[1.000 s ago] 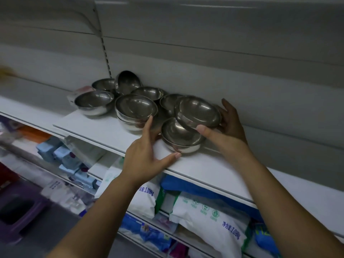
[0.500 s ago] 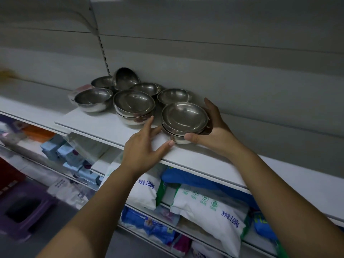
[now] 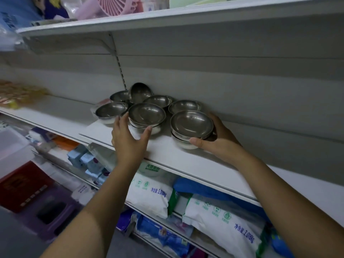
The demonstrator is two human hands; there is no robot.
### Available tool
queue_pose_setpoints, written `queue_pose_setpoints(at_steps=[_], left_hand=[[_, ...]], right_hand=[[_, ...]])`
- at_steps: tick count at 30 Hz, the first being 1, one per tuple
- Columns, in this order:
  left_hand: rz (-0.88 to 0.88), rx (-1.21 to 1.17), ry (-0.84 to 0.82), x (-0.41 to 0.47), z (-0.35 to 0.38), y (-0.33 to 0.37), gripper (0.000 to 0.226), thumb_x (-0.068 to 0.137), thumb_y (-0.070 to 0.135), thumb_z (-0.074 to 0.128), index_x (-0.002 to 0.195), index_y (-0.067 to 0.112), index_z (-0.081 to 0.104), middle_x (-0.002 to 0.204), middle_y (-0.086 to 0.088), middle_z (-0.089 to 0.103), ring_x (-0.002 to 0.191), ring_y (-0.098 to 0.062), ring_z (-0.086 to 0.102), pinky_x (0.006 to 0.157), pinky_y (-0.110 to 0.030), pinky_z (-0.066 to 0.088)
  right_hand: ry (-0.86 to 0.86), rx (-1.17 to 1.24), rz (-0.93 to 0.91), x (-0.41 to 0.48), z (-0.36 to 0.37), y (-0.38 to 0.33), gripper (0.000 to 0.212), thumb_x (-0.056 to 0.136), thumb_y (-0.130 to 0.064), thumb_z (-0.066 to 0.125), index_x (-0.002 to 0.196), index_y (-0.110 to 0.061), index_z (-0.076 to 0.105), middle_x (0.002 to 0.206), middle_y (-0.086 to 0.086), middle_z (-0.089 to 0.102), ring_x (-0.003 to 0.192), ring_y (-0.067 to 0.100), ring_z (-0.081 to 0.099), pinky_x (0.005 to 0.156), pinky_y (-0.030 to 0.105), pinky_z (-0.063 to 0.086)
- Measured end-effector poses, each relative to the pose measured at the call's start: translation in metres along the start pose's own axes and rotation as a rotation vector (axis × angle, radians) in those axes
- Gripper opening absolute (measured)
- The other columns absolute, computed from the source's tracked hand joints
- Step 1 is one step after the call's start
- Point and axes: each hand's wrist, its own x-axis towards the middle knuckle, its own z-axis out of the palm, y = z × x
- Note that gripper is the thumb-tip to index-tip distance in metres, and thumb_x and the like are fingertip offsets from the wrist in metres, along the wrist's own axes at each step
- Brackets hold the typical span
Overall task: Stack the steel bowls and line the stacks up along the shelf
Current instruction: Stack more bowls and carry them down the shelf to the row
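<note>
Steel nested in steel: right stack (image 3: 191, 127), two bowls deep by the look of it, near the front of the shelf (image 3: 167, 155), clasped by the right hand (image 3: 217, 142), thumb on the front wall, fingers wrapped behind. Just left of it, across a small gap, middle stack (image 3: 147, 116), cupped by the left hand (image 3: 128, 140), thumb touching its front, fingers down its far side. Both stacks straight ahead of the hands, side by side along the shelf's length. Loose bowls beyond: single bowl (image 3: 111, 110) far left, tilted bowl (image 3: 140, 92) on edge near the back panel (image 3: 242, 94). Probably a sideways slide into line next. Bare shelf off to the right; front edge close under the wrists, so no tugging toward the body.
</note>
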Motion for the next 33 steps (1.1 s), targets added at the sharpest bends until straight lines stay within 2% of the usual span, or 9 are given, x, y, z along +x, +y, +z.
queue_pose_setpoints(at_steps=[2,5,9,13,18,22,25,29,33], left_hand=[[0.002,0.0,-0.088,0.006,0.0,-0.003,0.078,0.083,0.054,0.074,0.147,0.024,0.041,0.154,-0.002,0.046,0.142,-0.025,0.041,0.116,-0.052,0.035],[-0.017,-0.006,-0.128,0.011,-0.001,-0.002,0.077,0.082,0.053,0.076,0.145,0.025,0.044,0.146,0.0,0.055,0.137,-0.024,0.048,0.114,-0.05,0.04],[-0.065,-0.032,-0.09,0.012,-0.004,0.003,0.065,0.077,0.051,0.081,0.132,0.026,0.058,0.138,0.001,0.061,0.132,-0.021,0.052,0.111,-0.045,0.042],[-0.094,-0.071,0.007,0.013,-0.006,0.008,0.042,0.081,0.04,0.082,0.115,0.019,0.069,0.126,0.0,0.068,0.125,-0.021,0.058,0.101,-0.03,0.042],[-0.086,-0.064,-0.085,0.017,-0.009,0.013,0.062,0.079,0.04,0.084,0.132,0.015,0.064,0.136,-0.002,0.065,0.129,-0.018,0.057,0.109,-0.031,0.042],[-0.079,-0.067,-0.091,0.012,-0.01,0.017,0.073,0.079,0.036,0.085,0.142,0.014,0.056,0.145,-0.002,0.058,0.136,-0.019,0.051,0.115,-0.031,0.037],[-0.075,-0.083,-0.1,0.013,-0.012,0.019,0.078,0.077,0.037,0.086,0.143,0.012,0.054,0.145,-0.003,0.057,0.134,-0.018,0.053,0.115,-0.034,0.04],[-0.104,-0.108,-0.136,0.017,-0.016,0.022,0.079,0.071,0.047,0.087,0.138,0.016,0.06,0.133,0.0,0.065,0.122,-0.014,0.061,0.107,-0.036,0.05],[-0.112,-0.256,-0.139,0.016,-0.018,0.035,0.066,0.075,0.033,0.087,0.134,0.016,0.063,0.123,0.004,0.069,0.113,-0.01,0.063,0.096,-0.02,0.05]], right_hand=[[-0.017,0.001,-0.012,-0.002,-0.001,-0.002,0.074,0.069,-0.05,0.089,0.116,-0.073,0.037,0.117,-0.033,0.062,0.107,-0.013,0.061,0.091,0.014,0.048],[-0.037,0.015,-0.02,-0.002,-0.002,-0.002,0.077,0.07,-0.051,0.088,0.128,-0.063,0.038,0.119,-0.03,0.062,0.109,-0.01,0.061,0.093,0.017,0.05],[-0.049,0.018,0.002,-0.003,-0.004,-0.004,0.071,0.073,-0.049,0.086,0.12,-0.065,0.036,0.11,-0.037,0.057,0.099,-0.023,0.056,0.079,0.003,0.045],[-0.057,0.052,0.024,-0.004,-0.005,-0.006,0.076,0.074,-0.05,0.085,0.128,-0.059,0.032,0.11,-0.037,0.055,0.104,-0.017,0.055,0.08,0.004,0.043],[-0.072,0.065,0.023,-0.004,-0.006,-0.006,0.075,0.074,-0.051,0.084,0.13,-0.058,0.034,0.112,-0.034,0.057,0.105,-0.015,0.055,0.082,0.008,0.043],[-0.073,0.077,0.023,-0.003,-0.007,-0.005,0.083,0.074,-0.052,0.084,0.14,-0.052,0.034,0.112,-0.036,0.054,0.105,-0.016,0.052,0.082,0.009,0.043],[-0.078,0.076,0.022,-0.002,-0.007,-0.004,0.077,0.074,-0.049,0.084,0.134,-0.055,0.035,0.112,-0.034,0.056,0.105,-0.015,0.054,0.082,0.008,0.043],[-0.084,0.086,0.025,-0.001,-0.007,-0.003,0.08,0.072,-0.051,0.086,0.134,-0.058,0.037,0.116,-0.031,0.06,0.109,-0.013,0.056,0.086,0.012,0.045],[-0.09,0.079,0.027,-0.001,-0.008,-0.002,0.07,0.072,-0.048,0.087,0.12,-0.064,0.038,0.113,-0.033,0.058,0.108,-0.013,0.055,0.083,0.009,0.044]])
